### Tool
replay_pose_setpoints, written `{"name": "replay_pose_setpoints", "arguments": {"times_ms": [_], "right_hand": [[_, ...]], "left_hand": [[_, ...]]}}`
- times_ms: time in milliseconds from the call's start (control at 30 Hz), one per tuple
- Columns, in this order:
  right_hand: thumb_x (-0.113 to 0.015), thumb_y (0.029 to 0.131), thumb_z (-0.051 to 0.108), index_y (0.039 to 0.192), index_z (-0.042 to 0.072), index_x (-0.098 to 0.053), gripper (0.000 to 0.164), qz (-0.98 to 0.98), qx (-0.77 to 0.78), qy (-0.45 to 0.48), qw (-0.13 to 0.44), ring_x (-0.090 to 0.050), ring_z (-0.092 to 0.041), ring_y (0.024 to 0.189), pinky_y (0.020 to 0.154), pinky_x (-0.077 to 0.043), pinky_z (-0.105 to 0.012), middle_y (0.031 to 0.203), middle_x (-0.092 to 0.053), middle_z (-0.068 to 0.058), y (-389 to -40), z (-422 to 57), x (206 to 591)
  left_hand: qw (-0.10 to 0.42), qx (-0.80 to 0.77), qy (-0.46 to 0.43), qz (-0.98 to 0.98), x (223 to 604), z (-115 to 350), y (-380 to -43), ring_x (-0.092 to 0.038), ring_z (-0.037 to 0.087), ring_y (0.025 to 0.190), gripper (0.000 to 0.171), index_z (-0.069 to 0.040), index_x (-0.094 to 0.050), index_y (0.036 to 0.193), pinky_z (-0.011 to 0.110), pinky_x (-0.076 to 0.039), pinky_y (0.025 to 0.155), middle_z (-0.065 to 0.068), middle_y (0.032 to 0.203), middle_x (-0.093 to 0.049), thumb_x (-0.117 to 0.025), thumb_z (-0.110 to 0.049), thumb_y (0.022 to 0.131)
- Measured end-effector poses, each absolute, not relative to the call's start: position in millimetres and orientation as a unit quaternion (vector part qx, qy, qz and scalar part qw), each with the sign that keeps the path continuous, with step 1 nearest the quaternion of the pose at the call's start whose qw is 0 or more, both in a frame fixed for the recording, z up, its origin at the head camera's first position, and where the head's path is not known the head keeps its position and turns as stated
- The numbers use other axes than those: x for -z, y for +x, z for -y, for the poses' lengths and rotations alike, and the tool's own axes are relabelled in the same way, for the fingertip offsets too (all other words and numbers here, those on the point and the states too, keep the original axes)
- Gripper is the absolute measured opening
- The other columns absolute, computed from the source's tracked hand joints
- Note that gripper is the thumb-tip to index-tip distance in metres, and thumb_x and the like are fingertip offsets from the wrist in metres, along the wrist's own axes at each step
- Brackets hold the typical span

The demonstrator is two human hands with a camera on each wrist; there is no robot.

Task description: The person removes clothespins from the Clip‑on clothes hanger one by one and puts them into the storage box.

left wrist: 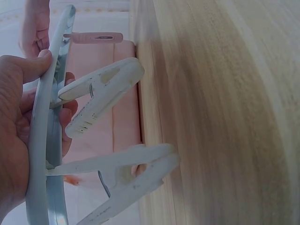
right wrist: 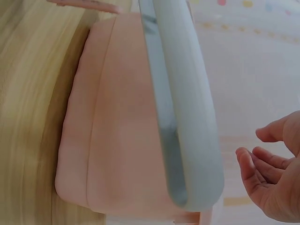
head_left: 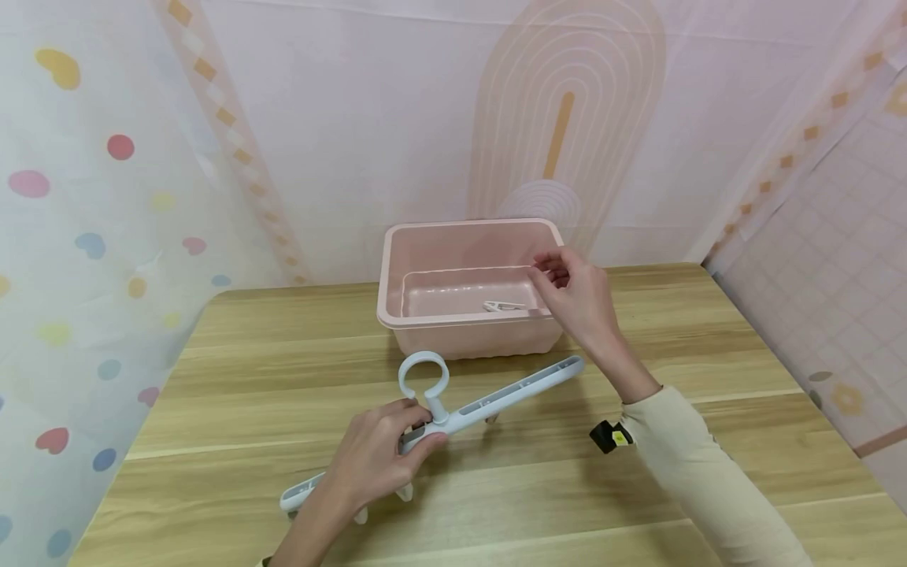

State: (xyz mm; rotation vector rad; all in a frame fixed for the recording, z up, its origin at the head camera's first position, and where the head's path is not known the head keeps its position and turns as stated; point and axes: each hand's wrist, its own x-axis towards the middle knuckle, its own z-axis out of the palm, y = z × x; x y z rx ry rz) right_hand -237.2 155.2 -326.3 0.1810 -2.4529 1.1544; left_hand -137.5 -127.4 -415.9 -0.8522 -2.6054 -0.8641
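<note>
My left hand (head_left: 375,457) grips a light-blue clip hanger (head_left: 520,391) near the middle of its bar, just below the open ring-shaped hook (head_left: 423,358). Under the bar hang two whitish clips (left wrist: 105,89) and a pink clip (left wrist: 96,37), all seen in the left wrist view. My right hand (head_left: 584,295) is over the right rim of a pink plastic basin (head_left: 468,321). Its fingers are loosely bent, with a gap between thumb and fingertips and nothing between them. A whitish clip (head_left: 501,306) lies inside the basin, near its front wall.
The basin stands at the back of a wood-grain table (head_left: 248,378), close to a patterned cloth backdrop (head_left: 354,142). A small black device with a yellow label (head_left: 611,436) sits at the right sleeve (head_left: 697,461).
</note>
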Motion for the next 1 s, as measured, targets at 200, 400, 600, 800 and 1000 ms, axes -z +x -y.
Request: {"name": "replay_pose_setpoints", "arguments": {"times_ms": [200, 400, 600, 800, 1000], "right_hand": [[-0.07, 0.094, 0.018, 0.112, 0.001, -0.068, 0.025, 0.872, -0.428, 0.081, 0.222, -0.069, -0.024, 0.084, 0.07, -0.047, -0.01, 0.101, -0.075, -0.014, -228.3, -151.2, 327.7], [-0.07, 0.094, 0.018, 0.113, 0.001, -0.068, 0.025, 0.862, -0.437, 0.105, 0.233, -0.069, -0.022, 0.083, 0.071, -0.051, -0.012, 0.103, -0.073, -0.013, -218.2, -148.1, 330.2], [-0.071, 0.093, 0.016, 0.111, 0.001, -0.068, 0.023, 0.857, -0.44, 0.114, 0.242, -0.067, -0.02, 0.081, 0.072, -0.052, -0.015, 0.103, -0.073, -0.011, -208.1, -144.6, 333.1], [-0.073, 0.092, 0.013, 0.11, 0.002, -0.069, 0.022, 0.851, -0.448, 0.123, 0.246, -0.067, -0.019, 0.08, 0.072, -0.053, -0.016, 0.102, -0.074, -0.011, -194.9, -142.8, 338.1], [-0.075, 0.09, 0.017, 0.111, 0.007, -0.069, 0.023, 0.857, -0.433, 0.129, 0.249, -0.067, -0.016, 0.079, 0.061, -0.053, -0.019, 0.096, -0.072, -0.007, -181.4, -140.8, 341.4]], "left_hand": [[0.134, 0.294, -0.296, 0.899, 417.1, 127.9, -137.0, -0.036, -0.006, 0.059, 0.017, -0.016, -0.072, 0.086, 0.011, -0.031, 0.05, -0.013, 0.074, -0.057, -0.08, -0.03, 0.084], [0.138, 0.295, -0.297, 0.898, 417.3, 127.0, -137.7, -0.035, -0.007, 0.059, 0.018, -0.015, -0.072, 0.085, 0.011, -0.031, 0.049, -0.013, 0.073, -0.056, -0.08, -0.03, 0.084], [0.144, 0.295, -0.296, 0.897, 417.4, 126.9, -139.3, -0.034, -0.007, 0.058, 0.017, -0.016, -0.072, 0.084, 0.011, -0.03, 0.049, -0.013, 0.072, -0.054, -0.081, -0.03, 0.083], [0.144, 0.297, -0.297, 0.896, 420.5, 126.3, -138.5, -0.036, -0.008, 0.058, 0.018, -0.016, -0.072, 0.085, 0.01, -0.032, 0.05, -0.013, 0.073, -0.056, -0.081, -0.031, 0.083], [0.153, 0.294, -0.3, 0.894, 419.9, 125.7, -140.5, -0.034, -0.008, 0.058, 0.018, -0.015, -0.072, 0.085, 0.01, -0.03, 0.049, -0.013, 0.073, -0.056, -0.08, -0.031, 0.083]]}}
